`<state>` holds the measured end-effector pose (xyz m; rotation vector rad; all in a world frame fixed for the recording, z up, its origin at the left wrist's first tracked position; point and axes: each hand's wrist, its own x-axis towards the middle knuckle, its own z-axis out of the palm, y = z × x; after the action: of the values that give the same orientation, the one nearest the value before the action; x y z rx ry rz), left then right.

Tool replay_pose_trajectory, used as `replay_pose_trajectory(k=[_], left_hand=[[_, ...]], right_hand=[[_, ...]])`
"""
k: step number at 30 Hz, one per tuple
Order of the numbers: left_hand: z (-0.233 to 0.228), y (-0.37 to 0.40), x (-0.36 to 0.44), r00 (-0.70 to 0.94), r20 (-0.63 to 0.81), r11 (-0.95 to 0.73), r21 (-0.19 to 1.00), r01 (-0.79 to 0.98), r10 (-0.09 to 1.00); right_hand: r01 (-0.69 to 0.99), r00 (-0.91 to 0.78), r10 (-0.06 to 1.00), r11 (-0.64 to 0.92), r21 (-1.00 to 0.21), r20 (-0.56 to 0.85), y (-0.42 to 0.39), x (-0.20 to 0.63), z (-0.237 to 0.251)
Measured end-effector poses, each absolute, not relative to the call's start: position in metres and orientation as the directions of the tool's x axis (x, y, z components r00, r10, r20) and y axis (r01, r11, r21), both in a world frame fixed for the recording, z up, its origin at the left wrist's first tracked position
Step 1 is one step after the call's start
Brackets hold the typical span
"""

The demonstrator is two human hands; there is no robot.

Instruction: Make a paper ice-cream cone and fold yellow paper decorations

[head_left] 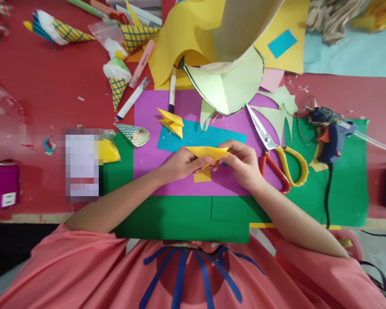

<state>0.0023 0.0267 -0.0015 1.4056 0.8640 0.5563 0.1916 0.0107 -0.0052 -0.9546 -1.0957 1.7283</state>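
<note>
A folded piece of yellow paper [206, 151] is held between both hands above the purple sheet [167, 185]. My left hand [180, 165] pinches its left part, thumb along the front edge. At its right end, my right hand [241, 162] grips it with thumb and fingers. Just below lies a small yellow paper piece [202, 175], partly covered by the fingers. Beyond the hands is a blue paper strip [196, 135], with a folded yellow paper shape [172, 122] on its left end. Scissors [268, 146] with red and yellow handles lie right of my right hand, blades apart.
A glue gun [336, 139] with a cord rests on the green sheet [350, 189] at right. Pale green paper [228, 86] and curled yellow sheets [193, 30] fill the back. Paper cones [117, 86], a white marker [133, 98] and a pixelated object [82, 165] are at left.
</note>
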Motion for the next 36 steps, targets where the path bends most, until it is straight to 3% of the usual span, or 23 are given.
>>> replay_pose_trajectory(k=[4, 7, 10, 20, 29, 36], left_hand=[[-0.003, 0.026, 0.005, 0.533, -0.149, 0.08, 0.985, 0.151, 0.833], [-0.008, 0.025, 0.008, 0.317, -0.079, 0.06, 0.996, 0.07, 0.945], [-0.012, 0.025, 0.008, 0.179, -0.018, 0.005, 0.997, 0.074, 0.984], [-0.007, 0.022, 0.001, 0.506, 0.127, -0.304, 0.909, 0.286, 0.853], [-0.012, 0.021, 0.002, 0.496, 0.219, -0.416, 0.847, 0.331, 0.84], [-0.015, 0.026, 0.002, 0.469, 0.33, -0.488, 0.831, 0.268, 0.819]], right_hand=[[-0.275, -0.406, 0.897, -0.302, -0.913, -0.174, 0.013, 0.189, -0.002], [-0.249, -0.341, 0.926, -0.253, -0.935, -0.16, 0.013, 0.188, -0.002], [-0.222, -0.253, 0.963, -0.149, -0.964, -0.091, 0.012, 0.188, -0.003], [0.026, -0.223, 0.975, 0.009, -1.0, 0.003, 0.01, 0.189, -0.003], [0.129, -0.266, 0.963, 0.078, -0.989, 0.041, 0.01, 0.187, -0.002], [0.174, -0.217, 0.95, 0.264, -0.949, 0.225, 0.012, 0.188, -0.007]])
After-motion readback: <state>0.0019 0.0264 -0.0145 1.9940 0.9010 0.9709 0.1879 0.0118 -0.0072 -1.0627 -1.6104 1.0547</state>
